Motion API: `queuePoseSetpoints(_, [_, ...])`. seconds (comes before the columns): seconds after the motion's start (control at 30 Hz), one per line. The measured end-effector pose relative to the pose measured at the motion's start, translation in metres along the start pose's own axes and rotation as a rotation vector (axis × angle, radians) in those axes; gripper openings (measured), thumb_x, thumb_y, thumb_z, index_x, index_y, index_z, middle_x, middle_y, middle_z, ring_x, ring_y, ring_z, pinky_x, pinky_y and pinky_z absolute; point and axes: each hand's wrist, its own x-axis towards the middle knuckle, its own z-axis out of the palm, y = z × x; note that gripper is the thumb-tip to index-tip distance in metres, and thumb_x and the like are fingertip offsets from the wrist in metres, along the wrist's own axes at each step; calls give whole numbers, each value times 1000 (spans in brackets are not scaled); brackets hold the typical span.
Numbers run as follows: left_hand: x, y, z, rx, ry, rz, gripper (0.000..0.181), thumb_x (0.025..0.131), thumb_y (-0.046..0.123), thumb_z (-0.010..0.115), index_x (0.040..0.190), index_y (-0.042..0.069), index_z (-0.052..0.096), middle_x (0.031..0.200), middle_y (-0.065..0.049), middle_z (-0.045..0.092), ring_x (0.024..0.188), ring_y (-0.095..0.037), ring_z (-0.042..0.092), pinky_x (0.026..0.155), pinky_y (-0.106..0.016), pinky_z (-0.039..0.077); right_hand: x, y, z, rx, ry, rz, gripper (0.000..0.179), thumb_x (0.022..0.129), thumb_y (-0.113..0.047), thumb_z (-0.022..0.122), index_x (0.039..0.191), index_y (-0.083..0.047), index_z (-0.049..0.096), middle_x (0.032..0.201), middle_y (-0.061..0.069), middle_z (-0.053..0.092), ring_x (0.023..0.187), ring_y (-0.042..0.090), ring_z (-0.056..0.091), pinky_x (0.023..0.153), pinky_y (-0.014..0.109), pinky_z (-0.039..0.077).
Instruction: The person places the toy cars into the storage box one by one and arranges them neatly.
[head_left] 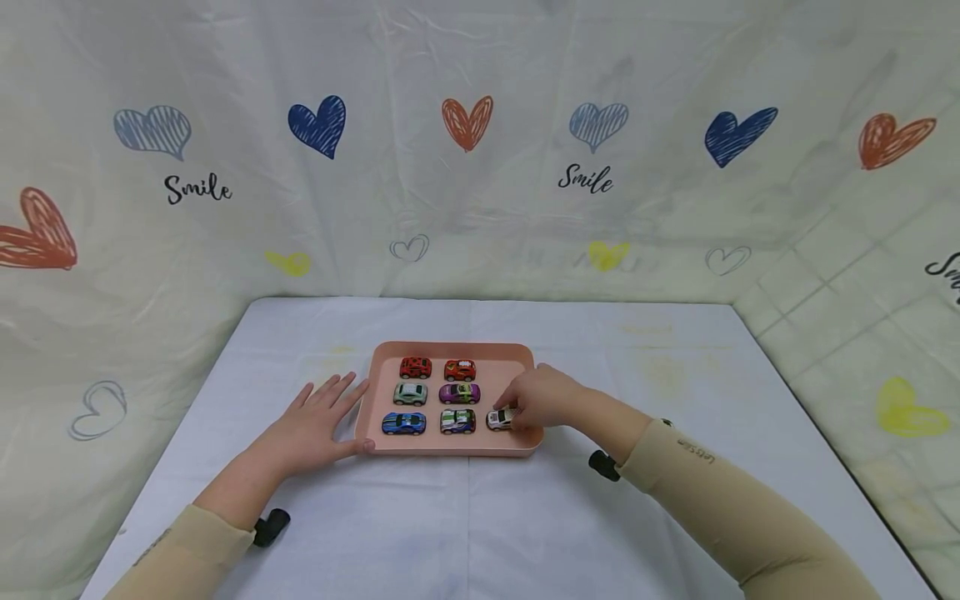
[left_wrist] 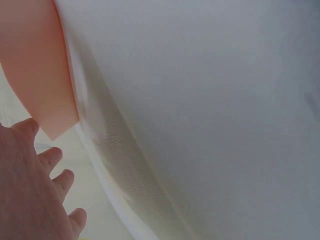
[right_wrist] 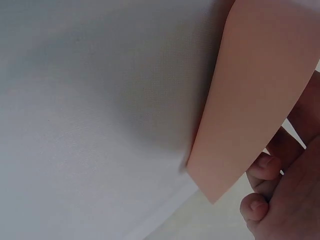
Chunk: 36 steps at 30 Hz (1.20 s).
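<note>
My right hand [head_left: 543,397] reaches over the right side of a pink tray [head_left: 498,360] and pinches a white toy car [head_left: 496,419] at the front right; its fingers partly hide the car. The left hand [head_left: 318,423] lies with fingers spread against the tray's left edge, thumb at the front left corner. Other toy cars stand in rows: a blue car [head_left: 403,423] and a white-green car [head_left: 457,421] in front, a pale green car [head_left: 410,394] and a purple car [head_left: 459,392] in the middle, red cars [head_left: 416,367] behind. In the right wrist view, the tray wall [right_wrist: 250,100] hides the fingertips.
A white cloth covers the table [head_left: 465,517] under the tray. Behind it and at the sides hangs a pale curtain [head_left: 525,217] printed with hearts and words. Dark wrist cameras [head_left: 272,527] sit at both sleeve cuffs.
</note>
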Motion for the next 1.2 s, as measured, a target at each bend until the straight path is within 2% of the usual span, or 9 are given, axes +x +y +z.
queuePoseSetpoints(0.23, [1,-3,4,-6,10,5,101,81,78,56,158,17,29,162,-13,25,148,-39,19,118,-62,10,0,-2,2,-77,22,-12,26,82,-24,80,108,-29,79,80,-19,65,74,5,52,84,33,41])
queuePoseSetpoints(0.43, [1,-3,5,-10,9,17,102,81,79,55,158,17,28,162,-14,24,148,-40,18,118,-63,10,0,-1,2,-92,27,-36,26,81,-25,81,107,-27,79,71,-19,59,70,7,51,80,33,41])
queuePoseSetpoints(0.7, [-1,-1,3,-15,26,17,102,81,79,56,157,15,30,161,-16,27,147,-41,20,117,-64,11,0,1,2,-102,28,-20,27,82,-28,79,109,-31,78,72,-20,58,72,5,52,79,32,40])
queuePoseSetpoints(0.93, [-2,-1,4,-24,32,15,102,80,78,57,157,15,32,161,-15,27,148,-40,20,117,-63,11,-1,0,-7,-44,34,16,26,86,-31,75,111,-30,77,79,-18,60,73,7,53,84,36,41])
queuePoseSetpoints(1.2, [0,-2,4,-11,27,22,104,79,82,53,157,17,31,161,-15,26,148,-40,20,117,-63,11,-7,-2,-18,19,64,3,24,90,-40,73,109,-26,78,77,-17,64,76,7,55,92,43,42])
